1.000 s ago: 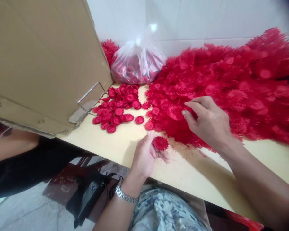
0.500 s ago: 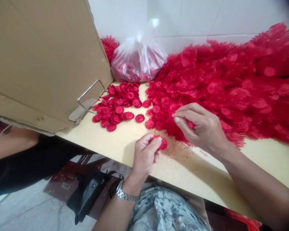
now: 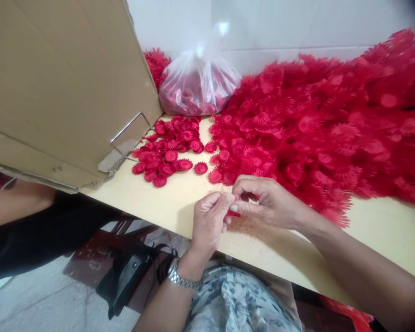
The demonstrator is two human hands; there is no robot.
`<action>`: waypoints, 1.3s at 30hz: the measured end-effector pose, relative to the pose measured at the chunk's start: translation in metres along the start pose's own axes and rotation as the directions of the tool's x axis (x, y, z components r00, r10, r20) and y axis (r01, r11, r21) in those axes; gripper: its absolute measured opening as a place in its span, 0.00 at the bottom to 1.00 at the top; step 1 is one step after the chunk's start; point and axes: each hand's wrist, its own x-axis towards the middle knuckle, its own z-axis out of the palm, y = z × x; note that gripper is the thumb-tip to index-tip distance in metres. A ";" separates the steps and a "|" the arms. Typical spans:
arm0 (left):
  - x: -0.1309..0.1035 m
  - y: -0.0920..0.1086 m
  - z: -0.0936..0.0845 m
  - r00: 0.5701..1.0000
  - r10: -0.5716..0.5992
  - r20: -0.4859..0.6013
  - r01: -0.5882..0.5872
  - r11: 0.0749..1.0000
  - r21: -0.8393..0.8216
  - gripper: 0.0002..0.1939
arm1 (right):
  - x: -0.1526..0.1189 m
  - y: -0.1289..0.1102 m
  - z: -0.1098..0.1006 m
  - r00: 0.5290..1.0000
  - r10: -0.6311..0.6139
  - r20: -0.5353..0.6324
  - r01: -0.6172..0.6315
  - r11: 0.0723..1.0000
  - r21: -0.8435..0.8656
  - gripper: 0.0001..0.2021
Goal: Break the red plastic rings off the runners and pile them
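Between thumb and fingers, my left hand (image 3: 208, 222) pinches a red toothed flower piece (image 3: 233, 213), mostly covered by the fingers. My right hand (image 3: 270, 203) meets it from the right, thumb and forefinger closed at the piece's edge. Both hands are just above the table's front part, over fine red crumbs. Up and to the left lies a loose group of small red toothed discs (image 3: 170, 157), one of them apart from the others. A large heap of red flower pieces (image 3: 318, 124) spreads behind my right hand.
A tied clear plastic bag (image 3: 200, 87) of red pieces stands against the wall. The tall cardboard box (image 3: 62, 87) at the left has a bent metal wire (image 3: 129, 131) by its lower corner. Another person's arm (image 3: 20, 203) shows at left, below the box. A black bag (image 3: 127, 272) lies below the table.
My right hand has come down and left from above the heap's edge to the flower piece in my left hand. The left hand has stayed nearly in place.
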 end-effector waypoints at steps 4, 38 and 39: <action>-0.002 -0.003 -0.002 0.993 0.026 0.116 -0.021 0.999 -0.042 0.17 | -0.001 0.003 -0.004 0.999 0.031 -0.018 -0.030 0.999 0.022 0.07; 0.000 -0.004 -0.005 0.999 0.034 -0.004 -0.034 0.999 -0.011 0.13 | -0.006 0.024 -0.034 0.825 -0.338 -0.454 -0.253 0.498 -0.830 0.10; 0.000 -0.004 -0.005 0.999 0.040 -0.005 -0.040 0.999 0.000 0.14 | -0.006 0.023 -0.034 0.824 -0.342 -0.452 -0.244 0.506 -0.827 0.10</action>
